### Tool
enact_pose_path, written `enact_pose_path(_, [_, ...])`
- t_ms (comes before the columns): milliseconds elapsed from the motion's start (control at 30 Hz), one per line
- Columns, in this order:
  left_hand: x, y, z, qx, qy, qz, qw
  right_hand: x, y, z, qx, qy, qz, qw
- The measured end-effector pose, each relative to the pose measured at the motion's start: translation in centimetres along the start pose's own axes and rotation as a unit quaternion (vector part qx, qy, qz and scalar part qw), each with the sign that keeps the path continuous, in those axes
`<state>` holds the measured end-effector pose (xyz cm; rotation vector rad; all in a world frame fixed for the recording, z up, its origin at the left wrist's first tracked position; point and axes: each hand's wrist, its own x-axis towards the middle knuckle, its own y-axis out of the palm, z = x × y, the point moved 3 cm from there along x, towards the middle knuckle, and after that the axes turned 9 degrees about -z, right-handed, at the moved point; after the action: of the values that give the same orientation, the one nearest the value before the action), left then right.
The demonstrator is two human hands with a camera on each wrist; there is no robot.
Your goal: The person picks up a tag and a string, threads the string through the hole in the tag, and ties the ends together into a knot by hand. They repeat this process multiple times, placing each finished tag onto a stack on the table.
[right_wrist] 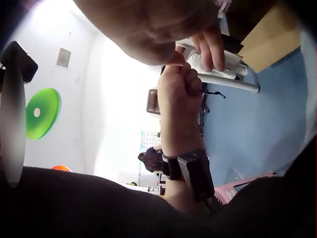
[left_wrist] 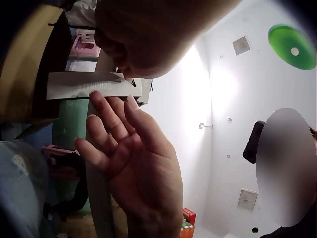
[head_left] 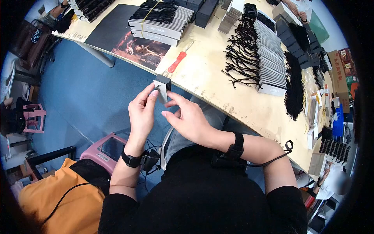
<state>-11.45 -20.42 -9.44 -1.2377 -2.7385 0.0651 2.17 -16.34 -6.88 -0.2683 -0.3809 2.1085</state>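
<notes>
In the head view a narrow white box with a black end stands over the table's near edge. My left hand pinches a short black cord at its face, between thumb and finger. Lettering shows on the box in the left wrist view. My right hand is at its other side, fingertips at the edge and the thumb apart. From the left wrist, the right hand shows its palm, with loosely extended fingers. In the right wrist view the left hand is curled, and cord sticks out past it.
A red-handled screwdriver lies on the table close by. Beyond it are stacked white boxes with black cords and a long row of corded white boxes. A pink stool stands at the left.
</notes>
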Motion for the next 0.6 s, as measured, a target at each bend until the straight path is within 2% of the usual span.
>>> enact_pose_path(267, [-0.28,-0.04,-0.15,0.096,0.011,-0.011,0.995,-0.73,-0.55,-0.07,0.040,0.003,-0.029,0.999])
enact_pose_path(367, [-0.33,-0.01,-0.65,0.085,-0.015,-0.002,0.996,-0.73,-0.48,-0.19,0.047,0.001,-0.035,0.998])
enact_pose_path(600, [-0.51,0.04,-0.14,0.082,-0.011,-0.012,0.997,-0.71,-0.91,-0.04,0.052,0.002,-0.039,0.998])
